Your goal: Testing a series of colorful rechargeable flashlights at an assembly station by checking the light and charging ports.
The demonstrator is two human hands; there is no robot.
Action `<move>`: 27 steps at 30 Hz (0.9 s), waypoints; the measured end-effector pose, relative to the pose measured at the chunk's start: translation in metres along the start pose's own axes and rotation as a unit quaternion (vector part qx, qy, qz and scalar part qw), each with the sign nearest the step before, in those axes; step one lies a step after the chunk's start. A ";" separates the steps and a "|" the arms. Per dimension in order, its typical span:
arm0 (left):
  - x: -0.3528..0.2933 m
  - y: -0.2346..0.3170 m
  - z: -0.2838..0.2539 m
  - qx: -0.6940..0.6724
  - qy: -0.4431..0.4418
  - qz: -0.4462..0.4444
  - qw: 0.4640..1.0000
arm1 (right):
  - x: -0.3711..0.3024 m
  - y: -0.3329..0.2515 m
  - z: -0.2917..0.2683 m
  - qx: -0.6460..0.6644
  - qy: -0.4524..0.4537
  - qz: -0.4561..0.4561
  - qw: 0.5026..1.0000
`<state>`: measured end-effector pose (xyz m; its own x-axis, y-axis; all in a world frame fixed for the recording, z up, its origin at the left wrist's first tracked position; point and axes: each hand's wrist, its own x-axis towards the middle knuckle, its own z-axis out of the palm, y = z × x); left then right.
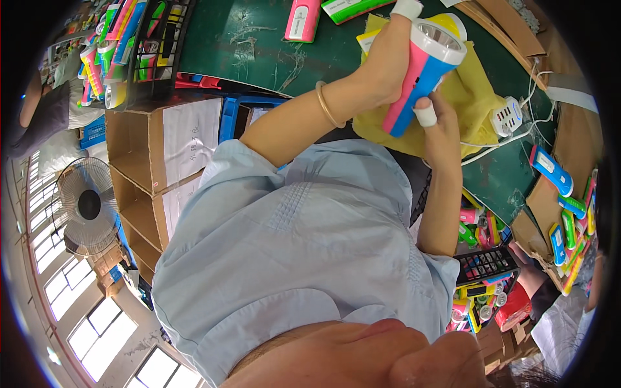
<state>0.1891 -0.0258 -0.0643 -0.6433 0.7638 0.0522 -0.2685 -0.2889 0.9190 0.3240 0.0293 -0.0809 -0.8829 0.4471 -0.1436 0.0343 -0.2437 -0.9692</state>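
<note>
A pink and blue flashlight [414,84] with a white head is held at a slant over the green table, its lens end toward the far right. My left hand [388,61], a bangle on its wrist, grips it from the left, with the fingers partly hidden behind it. From the right, my right hand [442,123] is closed around the lower blue side, its thumb against the body. White wraps cover both thumb tips. Beneath the hands lies a crumpled yellow cloth [475,84]. A yellow and white thing [451,24], partly hidden, shows behind the flashlight's head.
On the green table [259,45] lie a pink flashlight [302,21] and a green one [352,8]. A white power strip [506,118] with cables sits right of the cloth. Black crates [155,48] of flashlights stand at both sides. Cardboard compartments [132,174] and a fan [87,204] are at left.
</note>
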 end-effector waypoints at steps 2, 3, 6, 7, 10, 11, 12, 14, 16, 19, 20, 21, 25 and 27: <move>0.002 0.014 -0.005 -0.351 -0.066 -0.193 0.914 | -0.004 -0.014 0.009 -0.046 0.025 0.036 0.998; 0.004 0.020 0.000 -0.307 -0.027 -0.177 0.935 | -0.007 -0.012 0.017 -0.231 0.132 -0.089 0.960; -0.006 0.022 0.012 -0.238 0.018 -0.128 0.963 | -0.007 -0.013 0.024 -0.464 0.289 -0.264 0.795; -0.016 0.021 0.018 -0.251 0.031 -0.136 0.958 | -0.013 -0.014 0.027 -0.455 0.265 -0.249 0.813; -0.008 0.018 0.018 -0.260 0.087 -0.142 0.951 | -0.014 -0.015 0.024 -0.393 0.207 -0.208 0.872; -0.003 0.019 0.015 -0.289 0.071 -0.164 0.941 | -0.012 -0.015 0.020 -0.338 0.173 -0.184 0.907; 0.000 0.022 0.016 -0.298 0.088 -0.172 0.935 | -0.009 -0.016 0.016 -0.280 0.137 -0.160 0.937; 0.001 0.023 0.015 -0.287 0.063 -0.171 0.941 | -0.011 -0.024 0.010 -0.200 0.091 -0.093 0.971; 0.001 0.028 0.019 -0.234 0.026 -0.155 0.960 | -0.009 -0.029 -0.001 -0.094 0.016 0.048 0.994; 0.026 0.040 -0.010 -0.086 -0.061 -0.080 0.991 | -0.011 -0.036 -0.026 0.033 0.238 -0.023 0.970; 0.042 0.052 -0.023 -0.021 -0.018 -0.062 0.998 | -0.007 -0.042 -0.050 0.042 0.308 -0.088 0.946; 0.063 0.056 -0.041 0.025 -0.003 0.052 0.998 | -0.008 -0.057 -0.081 0.032 0.397 -0.086 0.913; 0.176 0.080 -0.159 0.583 0.139 0.288 0.747 | 0.006 -0.076 -0.223 -0.044 0.515 -0.110 0.849; 0.232 0.064 -0.250 0.725 0.223 0.278 0.589 | 0.011 -0.084 -0.238 -0.157 0.568 -0.083 0.803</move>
<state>-0.1559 -0.0113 -0.0911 -0.5533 0.4632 0.6923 0.7600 0.6209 0.1920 0.4230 0.2591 -0.0484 0.1047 0.9915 0.0769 0.2347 0.0505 -0.9708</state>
